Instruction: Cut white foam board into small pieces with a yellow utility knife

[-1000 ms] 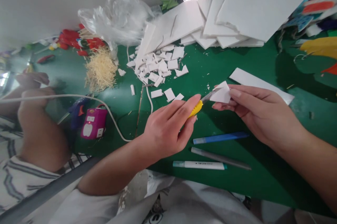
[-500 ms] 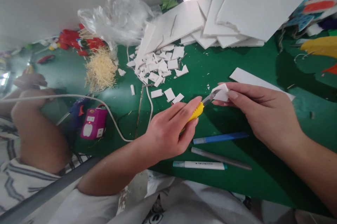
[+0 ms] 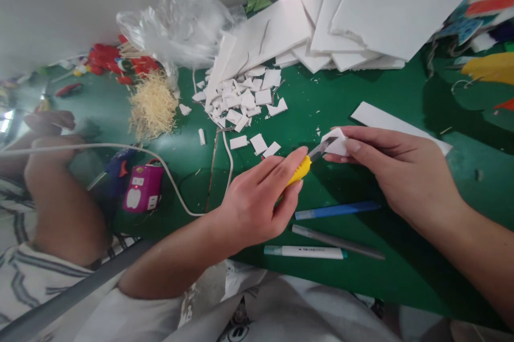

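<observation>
My left hand (image 3: 257, 197) is closed around a yellow utility knife (image 3: 300, 169), its blade pointing right and touching a small white foam piece (image 3: 336, 142). That piece is pinched between the thumb and fingers of my right hand (image 3: 393, 173), just above the green table (image 3: 361, 96). Both hands meet near the table's middle. A pile of small white foam offcuts (image 3: 241, 101) lies behind the knife, and a long white foam strip (image 3: 385, 120) lies behind my right hand.
Three pens lie near the front edge: blue (image 3: 337, 210), grey (image 3: 337, 241) and white (image 3: 305, 251). Large white foam boards (image 3: 361, 15) are stacked at the back. A plastic bag (image 3: 180, 26), straw bundle (image 3: 153, 106), pink device (image 3: 142, 188) with cable, and another person's arm (image 3: 60, 208) sit left.
My right hand turned the foam piece, so less of it shows between the fingers, and the knife blade moved up against it. The view shifted very slightly.
</observation>
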Available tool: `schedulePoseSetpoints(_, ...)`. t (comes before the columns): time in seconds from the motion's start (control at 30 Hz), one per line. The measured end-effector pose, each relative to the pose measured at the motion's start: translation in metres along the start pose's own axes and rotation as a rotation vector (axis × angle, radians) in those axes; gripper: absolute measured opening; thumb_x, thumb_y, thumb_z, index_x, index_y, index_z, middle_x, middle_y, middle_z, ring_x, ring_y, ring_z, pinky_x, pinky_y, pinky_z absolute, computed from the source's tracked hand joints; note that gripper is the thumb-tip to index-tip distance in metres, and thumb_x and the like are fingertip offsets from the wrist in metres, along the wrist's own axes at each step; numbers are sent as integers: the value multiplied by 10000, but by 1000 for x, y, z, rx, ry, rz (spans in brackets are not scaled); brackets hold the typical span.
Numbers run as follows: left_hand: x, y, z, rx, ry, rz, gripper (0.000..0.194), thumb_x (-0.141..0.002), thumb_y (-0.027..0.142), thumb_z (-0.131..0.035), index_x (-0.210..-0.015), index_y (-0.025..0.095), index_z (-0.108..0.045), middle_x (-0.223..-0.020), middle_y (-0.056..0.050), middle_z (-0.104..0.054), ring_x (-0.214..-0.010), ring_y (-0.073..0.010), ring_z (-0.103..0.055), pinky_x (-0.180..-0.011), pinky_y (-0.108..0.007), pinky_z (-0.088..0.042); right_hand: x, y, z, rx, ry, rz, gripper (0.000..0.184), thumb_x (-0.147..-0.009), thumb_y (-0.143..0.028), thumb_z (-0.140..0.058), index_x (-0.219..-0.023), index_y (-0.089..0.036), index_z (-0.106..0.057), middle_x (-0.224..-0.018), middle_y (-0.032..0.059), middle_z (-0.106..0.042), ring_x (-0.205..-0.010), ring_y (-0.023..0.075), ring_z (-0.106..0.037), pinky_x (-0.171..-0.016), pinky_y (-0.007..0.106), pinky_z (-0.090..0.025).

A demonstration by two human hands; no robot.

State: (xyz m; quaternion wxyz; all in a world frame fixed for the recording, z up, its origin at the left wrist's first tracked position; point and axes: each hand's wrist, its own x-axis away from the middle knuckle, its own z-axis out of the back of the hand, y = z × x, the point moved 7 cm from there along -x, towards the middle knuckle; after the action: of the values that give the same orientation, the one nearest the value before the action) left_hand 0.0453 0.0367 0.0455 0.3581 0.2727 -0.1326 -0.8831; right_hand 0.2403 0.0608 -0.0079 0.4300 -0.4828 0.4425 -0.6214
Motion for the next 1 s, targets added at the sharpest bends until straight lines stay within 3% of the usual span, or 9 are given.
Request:
schedulePoseSetpoints(0.17,1,-1,-1,-20,-6,-4,366,-1029,110,-549,-1394,102,-576,-1094,-97,-778,-923,-146,-734,-872,-249,-636,0,2,-4,-64,-39,-31,151,-840,-270,-804,-938,-378,-841,-957,-38,-840,-775,220,-811,-825,408,-695)
schedulePoseSetpoints(0.6,1,0,-6,-69,-38,-50,389,-1049,122,-536,-1424,17,-536,-1122,-137,-771,-956,-167,-733,-883,-264,-631,-1,3,-1,81,-47,18,178,-812,-320,-802,-984,-316,-851,-866,-12,-837,-801,229,-817,-809,388,-691)
schedulePoseSetpoints(1.0,2,5,-11,-77,-86,-61,382,-1056,102,-508,-1422,-1,-533,-1054,-112,-759,-892,-142,-715,-834,-239,-629,-1,2,-2,146,10,-9,172,-752,-296,-817,-901,-364,-867,-750,-49,-811,-810,239,-816,-791,380,-690)
